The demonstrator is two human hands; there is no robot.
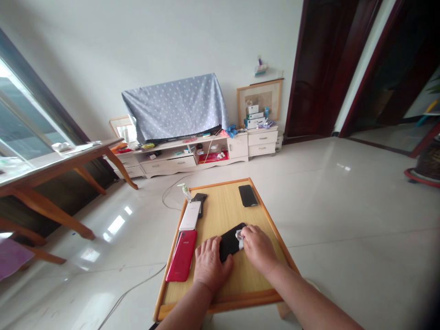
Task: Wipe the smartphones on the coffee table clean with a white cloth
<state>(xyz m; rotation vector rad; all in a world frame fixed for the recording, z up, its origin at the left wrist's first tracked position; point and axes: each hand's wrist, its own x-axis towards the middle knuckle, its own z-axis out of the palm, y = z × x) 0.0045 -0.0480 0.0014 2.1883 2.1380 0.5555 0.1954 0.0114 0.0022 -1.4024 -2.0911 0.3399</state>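
Note:
A black phone [229,243] lies at a slant on the small wooden table [220,201]. Fingers and thumb of my left hand [210,263] grip its left end against the tabletop. My right hand [257,247] pinches a crumpled white tissue [239,238], which touches the phone's face near its far right end. Left of my left hand is a red phone [183,256], back side up. Beyond it lies a white phone [190,216], partly over another dark phone [200,199]. A separate black phone [247,195] rests near the far right corner.
A clear pump bottle [186,191] stands at the table's far left corner, and a raised wooden rim runs round the top. A cable [134,288] trails over the floor at left. Further off are a white TV cabinet [237,149] and a larger wooden table [68,160].

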